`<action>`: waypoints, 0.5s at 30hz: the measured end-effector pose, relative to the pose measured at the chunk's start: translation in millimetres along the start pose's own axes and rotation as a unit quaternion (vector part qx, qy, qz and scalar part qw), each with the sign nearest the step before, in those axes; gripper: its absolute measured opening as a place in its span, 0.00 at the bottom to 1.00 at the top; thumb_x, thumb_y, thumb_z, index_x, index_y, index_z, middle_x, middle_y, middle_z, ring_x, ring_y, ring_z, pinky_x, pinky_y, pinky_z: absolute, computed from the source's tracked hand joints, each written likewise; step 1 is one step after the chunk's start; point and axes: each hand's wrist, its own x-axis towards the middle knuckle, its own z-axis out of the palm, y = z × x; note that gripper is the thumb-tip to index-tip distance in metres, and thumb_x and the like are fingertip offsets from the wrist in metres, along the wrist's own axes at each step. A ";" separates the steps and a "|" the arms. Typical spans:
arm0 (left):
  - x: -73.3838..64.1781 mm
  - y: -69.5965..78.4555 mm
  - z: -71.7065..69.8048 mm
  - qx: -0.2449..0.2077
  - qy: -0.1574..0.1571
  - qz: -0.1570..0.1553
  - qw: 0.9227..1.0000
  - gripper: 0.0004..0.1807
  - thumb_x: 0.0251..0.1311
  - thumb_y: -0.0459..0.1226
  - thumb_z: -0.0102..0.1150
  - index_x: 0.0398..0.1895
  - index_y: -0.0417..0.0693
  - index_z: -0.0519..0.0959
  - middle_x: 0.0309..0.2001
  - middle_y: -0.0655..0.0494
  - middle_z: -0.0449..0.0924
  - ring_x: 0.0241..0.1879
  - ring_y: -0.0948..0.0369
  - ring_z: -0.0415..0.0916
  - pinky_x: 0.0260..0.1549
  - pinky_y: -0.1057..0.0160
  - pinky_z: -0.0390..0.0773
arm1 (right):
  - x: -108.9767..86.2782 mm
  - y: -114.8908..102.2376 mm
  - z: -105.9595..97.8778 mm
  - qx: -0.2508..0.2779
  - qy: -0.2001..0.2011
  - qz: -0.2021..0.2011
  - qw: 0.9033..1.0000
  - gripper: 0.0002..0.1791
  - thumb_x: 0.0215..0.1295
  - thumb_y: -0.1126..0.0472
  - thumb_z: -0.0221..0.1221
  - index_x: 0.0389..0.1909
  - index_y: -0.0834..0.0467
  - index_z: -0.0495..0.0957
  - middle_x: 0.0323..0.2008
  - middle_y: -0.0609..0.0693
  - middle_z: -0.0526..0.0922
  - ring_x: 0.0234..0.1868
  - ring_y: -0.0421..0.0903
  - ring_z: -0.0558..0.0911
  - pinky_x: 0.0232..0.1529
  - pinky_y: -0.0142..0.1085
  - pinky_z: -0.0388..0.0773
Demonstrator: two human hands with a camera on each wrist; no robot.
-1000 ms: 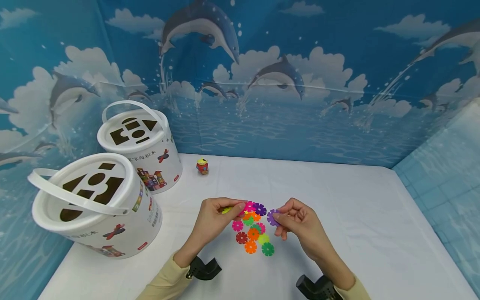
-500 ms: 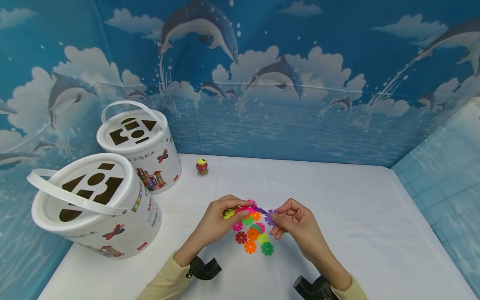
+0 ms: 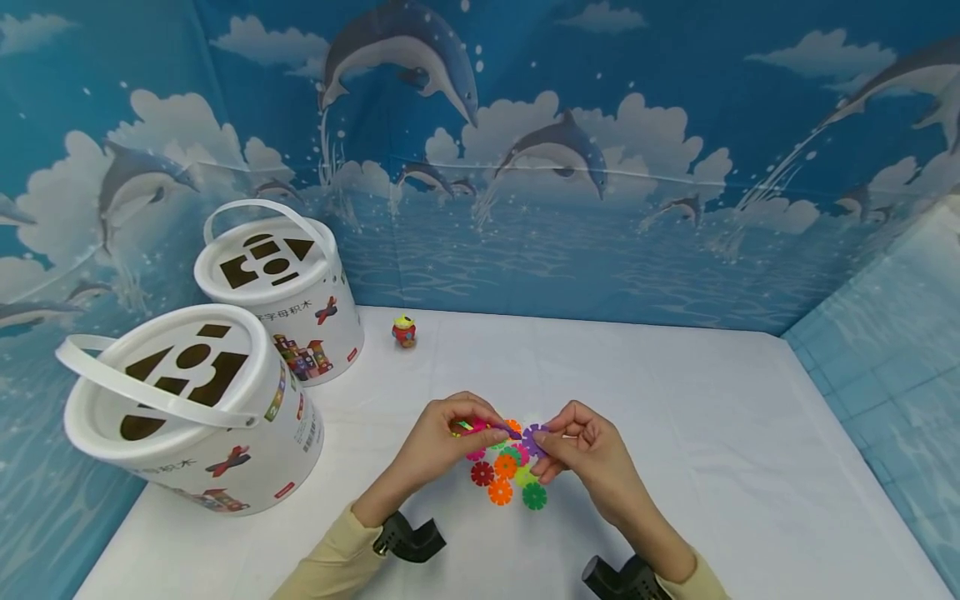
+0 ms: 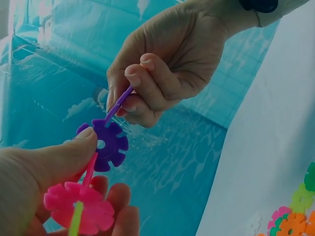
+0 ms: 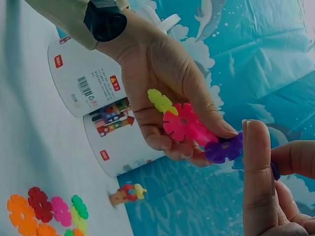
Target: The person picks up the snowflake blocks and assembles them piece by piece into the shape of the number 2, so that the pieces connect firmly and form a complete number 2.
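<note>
My left hand (image 3: 450, 435) pinches a joined chain of plastic snowflake discs. In the right wrist view the chain shows a yellow disc (image 5: 161, 102), a pink disc (image 5: 184, 122) and a dark purple disc (image 5: 224, 150) at its end. Thumb and fingers of my right hand (image 3: 588, 443) pinch a lighter purple snowflake disc (image 3: 533, 440). Seen edge-on in the left wrist view, that disc meets the rim of the dark purple one; how deep the slots interlock I cannot tell. Below both hands lie loose discs, among them red (image 3: 482, 474), orange (image 3: 500, 492) and green (image 3: 535, 497).
Two white lidded buckets, one nearer (image 3: 281, 450) and one farther (image 3: 341, 333), stand on the left of the white table (image 3: 712, 433). A small red-and-yellow figurine (image 3: 404, 332) stands toward the back. A dolphin-printed cloth (image 3: 562, 250) hangs behind.
Both hands have drawn closer together. The left hand has turned its chain and shifted right, and the lighter purple disc has moved left until it meets the chain's dark purple end.
</note>
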 end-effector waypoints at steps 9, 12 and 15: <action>-1.0 -2.3 5.8 0.038 0.022 0.074 0.996 0.04 0.51 0.34 0.70 0.31 0.48 0.86 0.37 0.60 0.78 0.41 0.60 0.74 0.34 0.62 0.77 | -0.6 0.7 2.7 0.003 0.000 0.012 1.000 0.14 0.61 0.67 0.62 0.35 0.70 0.66 0.29 0.69 0.80 0.22 0.51 0.84 0.28 0.43 0.82; -2.8 2.3 9.1 0.042 0.034 0.092 0.994 0.04 0.49 0.30 0.70 0.30 0.43 0.86 0.37 0.55 0.78 0.39 0.58 0.75 0.32 0.62 0.77 | -3.0 0.6 5.9 0.001 0.007 0.005 1.000 0.15 0.61 0.67 0.62 0.36 0.71 0.66 0.29 0.70 0.80 0.22 0.51 0.84 0.29 0.42 0.82; -6.9 16.9 11.3 0.038 0.043 0.105 0.993 0.03 0.49 0.27 0.69 0.28 0.38 0.85 0.37 0.51 0.79 0.39 0.56 0.75 0.32 0.62 0.78 | -6.2 0.7 10.2 0.008 0.010 -0.018 1.000 0.15 0.62 0.68 0.62 0.36 0.73 0.65 0.28 0.67 0.81 0.23 0.51 0.84 0.29 0.42 0.81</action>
